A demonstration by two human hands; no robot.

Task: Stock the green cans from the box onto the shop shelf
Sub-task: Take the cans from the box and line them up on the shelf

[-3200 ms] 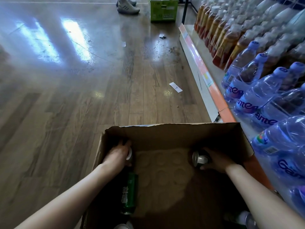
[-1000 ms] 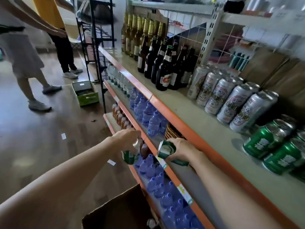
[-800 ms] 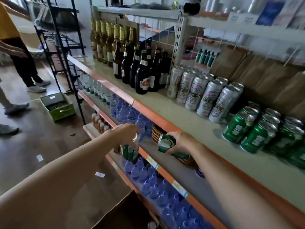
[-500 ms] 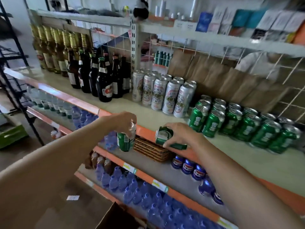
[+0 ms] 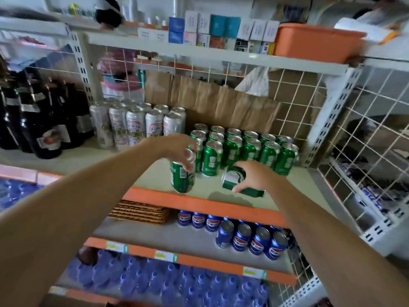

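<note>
My left hand (image 5: pixel 177 148) grips a green can (image 5: pixel 182 177) by its top, and the can hangs upright just above the front of the shop shelf (image 5: pixel 155 171). My right hand (image 5: pixel 252 176) holds a second green can (image 5: pixel 235 180) on its side, its base turned toward me, low over the shelf. Right behind both hands stand several green cans (image 5: pixel 241 148) in rows on the same shelf. The box is out of view.
Tall silver cans (image 5: pixel 137 126) and dark bottles (image 5: pixel 42 120) stand to the left on the shelf. A wire grid panel (image 5: pixel 365 151) closes the right end. Below are blue cola cans (image 5: pixel 250 237), a woven mat (image 5: pixel 141 210) and water bottles (image 5: pixel 177 282).
Both hands lifted a can each out of the box and carried them up to the shelf. Over the last second they moved right, from the shelf edge to just before the green rows.
</note>
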